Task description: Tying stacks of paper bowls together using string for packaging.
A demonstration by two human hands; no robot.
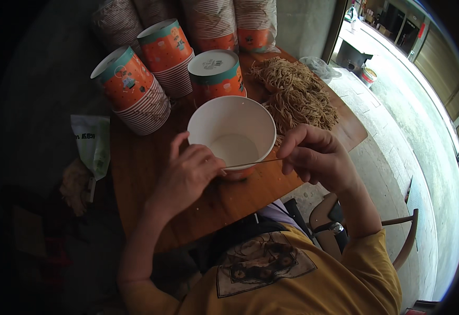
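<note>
A white-lined paper bucket (232, 118), orange outside, stands mouth up on the wooden table (198, 223) in front of me. My left hand (187, 170) is at its near left rim, the thumb and fingertips pinched together on one end of a thin brown cord (263, 161). The cord runs taut across the near rim to my right hand (316, 157), whose thumb and index finger pinch it just right of the bucket. Beyond my right hand lies a large heap of similar brown strands (298, 94).
Upside-down nested stacks of orange-and-green buckets stand behind: a left stack (132, 89), a middle stack (166, 50) and a nearer stack (216, 76). Plastic-wrapped stacks (208, 23) line the back. A green-white bag (93, 144) hangs left; a clear bag (319, 67) lies right. A chair (410, 236) stands right.
</note>
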